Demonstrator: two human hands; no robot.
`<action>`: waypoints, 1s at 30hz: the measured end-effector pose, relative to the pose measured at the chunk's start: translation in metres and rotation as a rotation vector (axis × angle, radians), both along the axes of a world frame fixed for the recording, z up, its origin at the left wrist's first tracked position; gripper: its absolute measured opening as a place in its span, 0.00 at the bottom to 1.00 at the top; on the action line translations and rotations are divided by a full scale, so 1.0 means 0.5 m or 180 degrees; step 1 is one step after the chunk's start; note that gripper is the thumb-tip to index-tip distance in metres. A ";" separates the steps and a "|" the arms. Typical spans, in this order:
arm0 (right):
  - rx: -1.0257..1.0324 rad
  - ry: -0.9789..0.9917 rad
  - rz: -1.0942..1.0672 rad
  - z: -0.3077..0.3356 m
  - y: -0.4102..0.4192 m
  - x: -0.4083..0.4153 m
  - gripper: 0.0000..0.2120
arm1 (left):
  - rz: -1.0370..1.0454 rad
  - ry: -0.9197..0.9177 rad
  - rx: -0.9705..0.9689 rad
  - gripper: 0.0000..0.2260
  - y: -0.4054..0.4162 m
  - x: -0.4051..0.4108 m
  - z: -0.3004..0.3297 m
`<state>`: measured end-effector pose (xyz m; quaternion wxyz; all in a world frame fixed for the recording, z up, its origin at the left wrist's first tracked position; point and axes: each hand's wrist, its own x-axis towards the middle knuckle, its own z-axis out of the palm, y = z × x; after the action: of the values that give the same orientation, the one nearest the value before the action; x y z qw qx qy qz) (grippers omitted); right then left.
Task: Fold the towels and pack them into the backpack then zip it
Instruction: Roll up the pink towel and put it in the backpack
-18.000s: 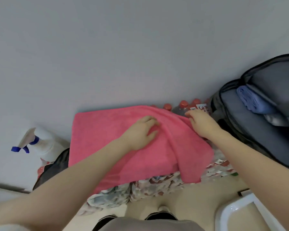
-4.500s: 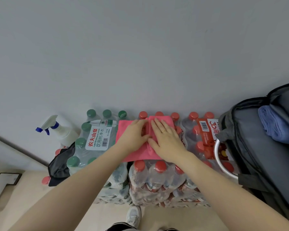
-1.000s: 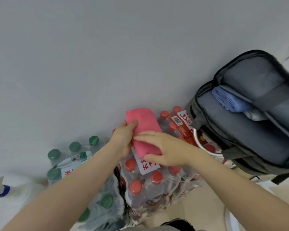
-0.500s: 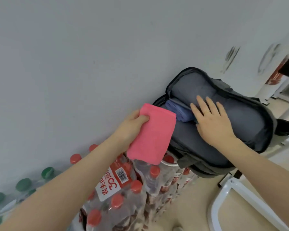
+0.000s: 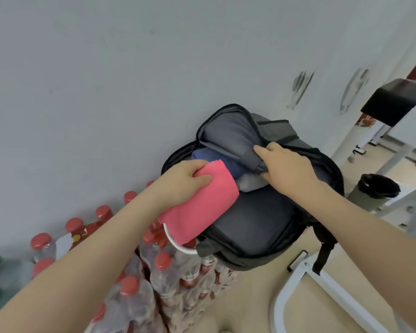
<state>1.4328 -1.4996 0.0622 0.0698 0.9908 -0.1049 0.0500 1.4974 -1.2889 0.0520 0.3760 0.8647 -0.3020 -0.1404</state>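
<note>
Fuzzy matt pink cloth towel, smooth grey woven-fabric backpack, clear glossy plastic bottles, matt painted wall

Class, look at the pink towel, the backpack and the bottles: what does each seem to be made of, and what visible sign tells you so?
Pink towel: soft matte cloth, probably microfibre; it bends in the left hand.
Backpack: grey woven fabric, likely synthetic; matte, creased where the right hand pulls it.
Bottles: clear, glossy, likely plastic; see-through walls, red caps.

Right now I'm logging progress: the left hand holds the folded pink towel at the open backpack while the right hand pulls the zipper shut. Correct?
Not quite. The right hand grips the divider inside the backpack, not the zipper; the bag is open. The left hand does hold the pink towel, as the head view shows.
</note>
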 end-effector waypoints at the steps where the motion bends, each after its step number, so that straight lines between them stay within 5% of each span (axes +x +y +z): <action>1: -0.0079 -0.0167 0.0060 0.012 -0.009 0.002 0.19 | -0.0067 -0.0102 0.0096 0.08 -0.012 -0.004 0.003; 4: -0.0164 -0.0511 0.0119 0.037 -0.035 0.009 0.13 | -0.0213 -0.0244 0.0330 0.11 -0.056 -0.015 0.008; 12: 0.0194 -0.0825 0.0304 0.058 -0.063 0.005 0.16 | -0.0422 -0.0425 0.0290 0.13 -0.214 -0.021 -0.012; 19: 0.0335 -0.0898 0.0461 0.047 -0.067 -0.004 0.15 | 0.0092 -0.1709 0.0235 0.17 -0.227 -0.043 -0.079; 23: 0.0121 -0.0762 0.0423 0.036 -0.052 -0.005 0.15 | -0.1056 -0.2890 0.0045 0.18 -0.111 -0.053 -0.087; 26: 0.0120 -0.0727 0.0349 0.026 -0.031 -0.011 0.16 | -0.1913 -0.3439 0.0643 0.24 -0.060 -0.049 -0.114; 30: 0.0127 -0.0720 0.0323 0.003 -0.011 -0.036 0.18 | -0.1653 -0.3504 0.1132 0.24 -0.092 -0.035 -0.154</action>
<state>1.4146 -1.5053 0.0639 0.0351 0.9840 -0.0628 0.1628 1.4800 -1.3351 -0.0251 -0.0301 0.7580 -0.6231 0.1903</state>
